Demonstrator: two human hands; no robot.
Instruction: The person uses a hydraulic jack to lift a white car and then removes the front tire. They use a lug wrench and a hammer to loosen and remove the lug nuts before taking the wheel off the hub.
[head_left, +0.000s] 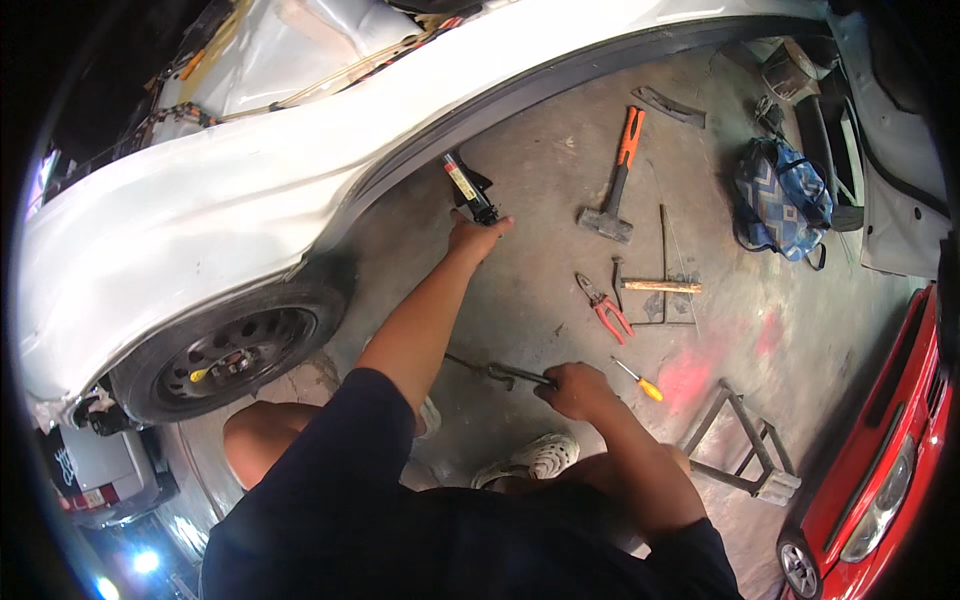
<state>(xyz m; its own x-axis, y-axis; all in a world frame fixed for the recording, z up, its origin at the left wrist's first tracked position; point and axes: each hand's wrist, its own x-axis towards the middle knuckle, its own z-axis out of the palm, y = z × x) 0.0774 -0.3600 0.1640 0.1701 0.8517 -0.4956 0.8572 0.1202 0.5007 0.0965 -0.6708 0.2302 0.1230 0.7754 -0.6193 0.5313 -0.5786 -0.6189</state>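
Beneath the lower edge of the white car body, a black cylindrical tool with a pale and red label, much like a bottle jack, points toward the car. My left hand is closed around its near end, the thumb stretched out to the right. Lower down, my right hand grips a dark metal rod in a fist. The rod points left and has a hooked piece near its far end. Its thin tip runs behind my left forearm.
Right of my hands lie a sledgehammer, a wooden-handled hammer, red pliers and a screwdriver. A wheel is at left. A metal stand, a patterned bag and a red car are at right.
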